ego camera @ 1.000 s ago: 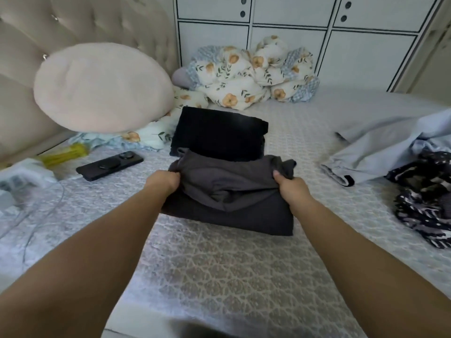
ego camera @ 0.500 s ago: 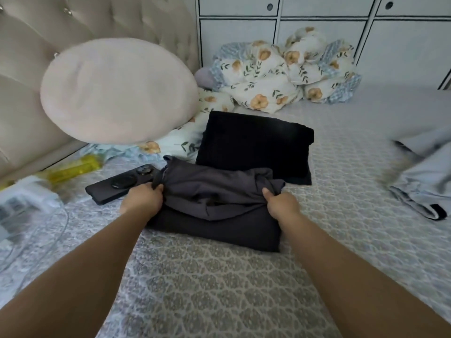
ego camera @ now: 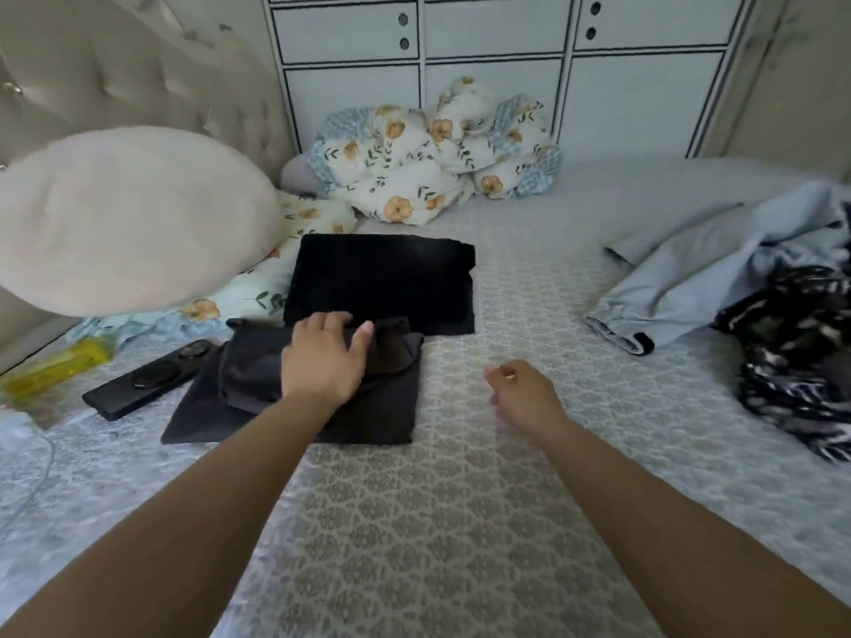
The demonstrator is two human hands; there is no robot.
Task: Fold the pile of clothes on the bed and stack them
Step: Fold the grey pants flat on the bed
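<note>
So my left hand [ego camera: 324,359] is lying flat, fingers relaxed, on the folded dark grey garment [ego camera: 294,389], which sits just in front of the folded black one [ego camera: 382,283] on the bed [ego camera: 460,522]. My right hand [ego camera: 522,393] hovers loosely curled, holding nothing, and the unfolded pile [ego camera: 746,278] is well off to the right.

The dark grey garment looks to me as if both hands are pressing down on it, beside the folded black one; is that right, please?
Not quite: in the head view only the left hand rests on the dark grey garment. The right hand is off it, over the bedspread. The folded black garment is beside it.
</note>
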